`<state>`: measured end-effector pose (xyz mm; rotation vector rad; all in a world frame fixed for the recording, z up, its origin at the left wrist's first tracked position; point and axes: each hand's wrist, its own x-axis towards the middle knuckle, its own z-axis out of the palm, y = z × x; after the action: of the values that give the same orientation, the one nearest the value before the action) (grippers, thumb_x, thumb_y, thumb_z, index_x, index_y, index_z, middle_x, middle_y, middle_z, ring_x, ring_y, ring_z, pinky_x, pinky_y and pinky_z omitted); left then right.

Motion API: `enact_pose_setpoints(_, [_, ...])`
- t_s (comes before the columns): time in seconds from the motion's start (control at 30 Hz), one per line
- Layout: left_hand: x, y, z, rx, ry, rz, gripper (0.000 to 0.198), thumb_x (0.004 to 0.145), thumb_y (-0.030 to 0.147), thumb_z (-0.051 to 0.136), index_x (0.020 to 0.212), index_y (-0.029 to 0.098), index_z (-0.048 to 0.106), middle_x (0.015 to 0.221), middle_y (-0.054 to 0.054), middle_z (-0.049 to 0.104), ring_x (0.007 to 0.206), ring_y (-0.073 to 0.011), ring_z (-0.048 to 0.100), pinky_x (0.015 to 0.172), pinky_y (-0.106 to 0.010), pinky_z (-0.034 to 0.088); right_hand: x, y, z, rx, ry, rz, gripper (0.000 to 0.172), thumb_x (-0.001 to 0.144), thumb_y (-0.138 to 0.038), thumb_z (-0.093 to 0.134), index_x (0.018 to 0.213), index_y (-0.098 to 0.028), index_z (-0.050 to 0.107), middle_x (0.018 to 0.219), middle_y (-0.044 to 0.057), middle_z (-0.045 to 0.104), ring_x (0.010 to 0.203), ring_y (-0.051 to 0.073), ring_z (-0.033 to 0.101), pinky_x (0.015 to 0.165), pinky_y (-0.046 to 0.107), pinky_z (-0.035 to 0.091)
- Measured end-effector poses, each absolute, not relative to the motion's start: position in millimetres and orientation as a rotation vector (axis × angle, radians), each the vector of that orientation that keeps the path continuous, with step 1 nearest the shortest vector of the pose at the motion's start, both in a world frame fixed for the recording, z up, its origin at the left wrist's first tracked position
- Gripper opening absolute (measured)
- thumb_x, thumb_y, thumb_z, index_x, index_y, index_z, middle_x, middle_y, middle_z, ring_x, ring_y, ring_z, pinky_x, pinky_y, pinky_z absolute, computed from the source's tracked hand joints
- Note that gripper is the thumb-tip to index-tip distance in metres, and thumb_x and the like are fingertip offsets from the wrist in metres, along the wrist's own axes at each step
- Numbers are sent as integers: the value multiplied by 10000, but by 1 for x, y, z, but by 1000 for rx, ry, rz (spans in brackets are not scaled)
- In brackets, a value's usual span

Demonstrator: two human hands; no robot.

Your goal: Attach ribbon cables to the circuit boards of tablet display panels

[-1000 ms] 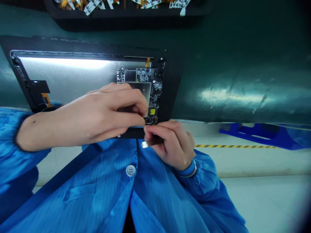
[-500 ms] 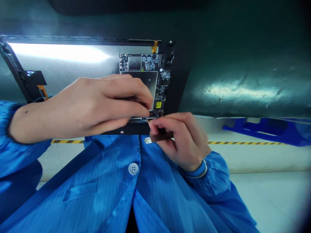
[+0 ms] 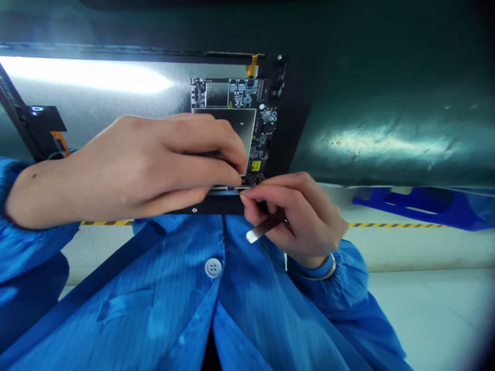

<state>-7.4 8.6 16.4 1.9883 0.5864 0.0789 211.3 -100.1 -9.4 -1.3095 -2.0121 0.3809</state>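
An opened tablet (image 3: pixel 127 82) lies back side up on the dark green bench, with a silver back plate and a black circuit board (image 3: pixel 247 118) at its right end. My left hand (image 3: pixel 147 165) rests over the near edge of the board, fingers curled and pinched at its lower corner. My right hand (image 3: pixel 297 219) meets it there, fingers closed round a thin dark tool with a silver end (image 3: pixel 265 229). The fingertips of both hands touch at the board's near edge (image 3: pixel 242 189). What the left fingers pinch is hidden.
The dark green bench surface (image 3: pixel 386 103) stretches to the right. Below its edge lie a blue plastic part (image 3: pixel 417 206) and a floor with a yellow-black stripe (image 3: pixel 386 225). My blue coat with a white button (image 3: pixel 212 268) fills the bottom. A black flex with an orange tail (image 3: pixel 42 123) sits at the tablet's left.
The view has shifted, so the tablet sits higher and the parts tray at the top is out of sight. My right hand has turned, and the tool's silver end now points down-left.
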Motion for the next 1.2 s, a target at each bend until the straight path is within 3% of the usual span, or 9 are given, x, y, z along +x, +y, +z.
enact_pose_setpoints(0.1, [-8, 9, 16, 1920, 594, 138, 327, 948, 390, 437, 1165, 328, 674, 1263, 151, 603, 1217, -48, 526, 1108, -191, 346, 209, -102, -6, -1333, -2084, 336, 189, 817, -70, 720, 918, -207, 637, 802, 11, 698, 644, 125, 642, 567, 242, 539])
enact_pose_setpoints(0.23, [-9, 10, 16, 1857, 614, 141, 314, 927, 377, 461, 1159, 357, 672, 1245, 166, 619, 1214, -62, 549, 1092, -219, 394, 207, -106, -6, -1354, -2108, 262, 178, 827, -80, 706, 913, -220, 639, 809, 11, 704, 674, 151, 660, 619, 269, 562])
enact_pose_setpoints(0.33, [-6, 11, 17, 1714, 672, 99, 274, 848, 356, 568, 1082, 348, 709, 1226, 168, 629, 1236, -91, 557, 1107, -246, 397, 206, -108, -9, -1370, -2056, 241, 177, 835, -91, 699, 956, -203, 634, 812, 29, 709, 662, 158, 663, 624, 282, 564])
enact_pose_setpoints(0.47, [5, 13, 24, 1521, 845, -56, 246, 689, 198, 714, 902, 315, 756, 1140, 163, 650, 1249, -137, 571, 1154, -295, 370, 206, -108, -11, -1352, -2042, 231, 178, 844, -107, 697, 984, -191, 627, 813, 32, 715, 661, 159, 673, 619, 284, 569])
enact_pose_setpoints(0.63, [12, 15, 31, 1265, 983, -176, 193, 671, 153, 725, 842, 238, 751, 1130, 113, 655, 1325, -223, 520, 1024, -305, 491, 207, -101, -2, -1357, -2074, 381, 152, 845, -88, 704, 944, -170, 623, 824, 46, 716, 692, 131, 668, 599, 240, 546])
enact_pose_setpoints(0.8, [16, 14, 28, 1116, 1040, -246, 206, 631, 183, 738, 824, 252, 749, 1185, 133, 645, 1381, -262, 457, 991, -322, 516, 207, -99, 4, -1432, -1938, 571, 174, 857, -36, 647, 880, -207, 624, 817, 5, 677, 678, 107, 631, 542, 222, 522])
enact_pose_setpoints(0.93, [20, 12, 28, 1325, 1052, -194, 133, 656, 264, 748, 788, 251, 754, 1096, 140, 676, 1311, -215, 535, 1002, -297, 500, 211, -97, -2, -1372, -1874, 574, 114, 856, -133, 707, 909, -209, 640, 824, 5, 649, 661, 107, 606, 533, 230, 517])
enact_pose_setpoints(1.07, [15, 11, 30, 1598, 994, -84, 263, 710, 429, 681, 904, 267, 753, 981, 163, 680, 1092, -128, 663, 918, -236, 511, 217, -95, -11, -1328, -1767, 598, 215, 799, -196, 780, 938, -259, 629, 831, -2, 601, 593, 123, 538, 500, 281, 484])
enact_pose_setpoints(1.2, [5, 11, 27, 1678, 899, -16, 346, 719, 508, 643, 963, 284, 744, 1013, 194, 667, 1010, -90, 673, 921, -230, 500, 218, -95, -14, -1325, -1789, 574, 193, 799, -195, 778, 897, -265, 626, 835, 1, 600, 604, 130, 533, 504, 290, 481])
